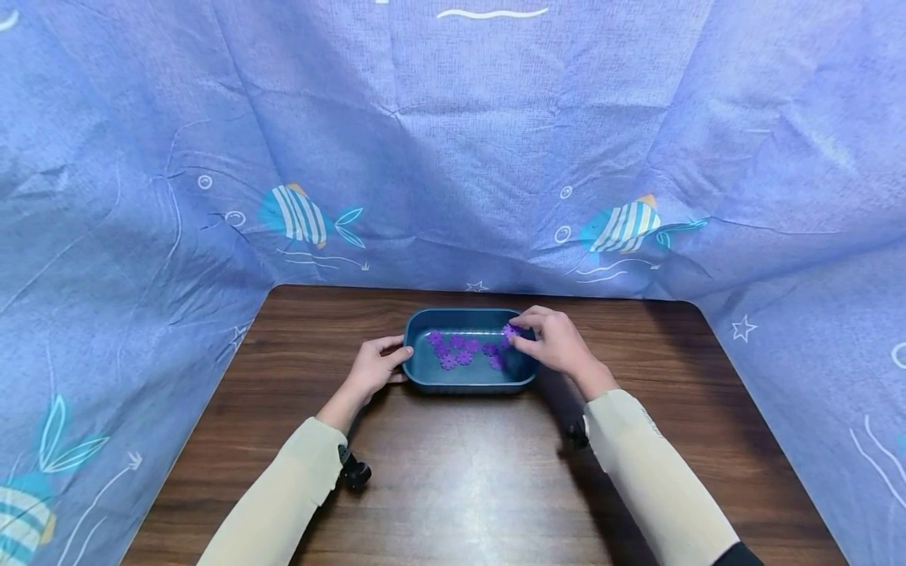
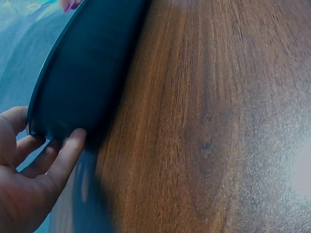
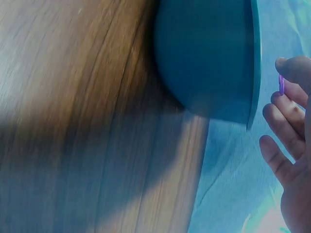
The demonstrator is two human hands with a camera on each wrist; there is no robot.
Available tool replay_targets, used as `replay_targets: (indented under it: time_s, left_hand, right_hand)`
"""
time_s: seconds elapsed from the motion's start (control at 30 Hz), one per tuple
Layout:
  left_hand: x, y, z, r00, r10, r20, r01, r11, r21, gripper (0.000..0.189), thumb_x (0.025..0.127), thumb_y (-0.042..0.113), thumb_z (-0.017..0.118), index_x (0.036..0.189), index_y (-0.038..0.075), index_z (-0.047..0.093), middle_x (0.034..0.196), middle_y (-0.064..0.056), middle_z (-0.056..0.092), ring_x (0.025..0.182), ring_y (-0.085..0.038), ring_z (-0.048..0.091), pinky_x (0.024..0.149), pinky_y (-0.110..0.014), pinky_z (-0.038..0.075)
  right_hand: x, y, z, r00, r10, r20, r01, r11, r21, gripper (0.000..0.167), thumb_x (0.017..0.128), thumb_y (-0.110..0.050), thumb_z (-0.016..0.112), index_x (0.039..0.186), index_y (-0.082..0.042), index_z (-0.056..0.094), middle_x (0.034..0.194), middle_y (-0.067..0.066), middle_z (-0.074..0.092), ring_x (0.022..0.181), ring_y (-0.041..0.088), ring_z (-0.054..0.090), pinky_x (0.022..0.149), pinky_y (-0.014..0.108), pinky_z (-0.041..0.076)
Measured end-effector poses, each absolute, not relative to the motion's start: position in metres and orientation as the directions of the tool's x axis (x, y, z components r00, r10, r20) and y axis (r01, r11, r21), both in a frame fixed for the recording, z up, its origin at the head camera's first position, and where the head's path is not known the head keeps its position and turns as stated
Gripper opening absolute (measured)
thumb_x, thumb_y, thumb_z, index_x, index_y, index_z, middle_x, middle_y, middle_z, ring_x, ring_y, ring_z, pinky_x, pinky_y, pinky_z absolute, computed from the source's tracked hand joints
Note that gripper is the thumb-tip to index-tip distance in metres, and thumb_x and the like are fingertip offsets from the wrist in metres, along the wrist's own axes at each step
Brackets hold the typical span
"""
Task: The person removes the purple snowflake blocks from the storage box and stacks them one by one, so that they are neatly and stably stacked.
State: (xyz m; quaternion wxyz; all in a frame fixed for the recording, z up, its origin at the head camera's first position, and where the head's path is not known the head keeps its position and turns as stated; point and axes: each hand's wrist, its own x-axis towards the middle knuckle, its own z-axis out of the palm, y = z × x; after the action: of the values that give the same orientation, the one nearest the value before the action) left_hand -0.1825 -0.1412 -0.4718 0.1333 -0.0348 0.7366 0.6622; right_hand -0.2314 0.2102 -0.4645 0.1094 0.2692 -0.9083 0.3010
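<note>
A dark teal rectangular box with rounded corners [image 1: 467, 388] lies crosswise on the table, several flat purple snowflake-shaped pieces [image 1: 463, 358] on its floor. My left hand [image 1: 370, 368] holds the box's left end, its thumb at the rim; in the left wrist view the fingers [image 2: 68, 155] bear on the outer wall. Over the right end, my right hand [image 1: 555, 342] pinches a purple snowflake-shaped piece [image 1: 510, 331] between thumb and finger. That pinched piece [image 3: 281, 85] shows edge-on in the right wrist view, above the box's rim.
The brown wood-grain table [image 1: 439, 464] extends around the box. Behind and beside it hangs a blue cloth [image 1: 467, 157] printed with fish. Black wrist-worn devices [image 1: 356, 475] sit under both light sleeves [image 1: 283, 487].
</note>
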Motion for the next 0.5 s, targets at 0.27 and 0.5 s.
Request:
replay_targets:
  time_s: [0.27, 0.5]
  left_hand:
    - [-0.196, -0.143, -0.505, -0.965, 0.102, -0.240, -0.227, 0.120, 0.966, 0.045, 0.101, 0.016, 0.067, 0.143, 0.001, 0.058, 0.135, -0.025, 0.063, 0.098, -0.029, 0.073, 0.077, -0.039, 0.065]
    - [-0.197, -0.145, -0.507, -0.967, 0.103, -0.235, -0.223, 0.114, 0.968, 0.046, 0.101, 0.016, 0.066, 0.144, 0.000, 0.057, 0.134, -0.025, 0.063, 0.095, -0.025, 0.073, 0.075, -0.036, 0.065]
  right_hand:
    - [-0.226, 0.243, -0.468, -0.839, -0.362, 0.407, -0.536, 0.679, -0.501, 0.021, 0.085, -0.018, 0.084, 0.104, -0.010, 0.080, 0.096, 0.001, 0.075, 0.086, 0.020, 0.069, 0.064, 0.040, 0.058]
    - [-0.221, 0.270, -0.480, -0.861, -0.316, 0.398, -0.494, 0.705, -0.509, 0.018, 0.084, -0.014, 0.083, 0.101, -0.007, 0.080, 0.096, 0.003, 0.076, 0.084, 0.024, 0.070, 0.063, 0.042, 0.058]
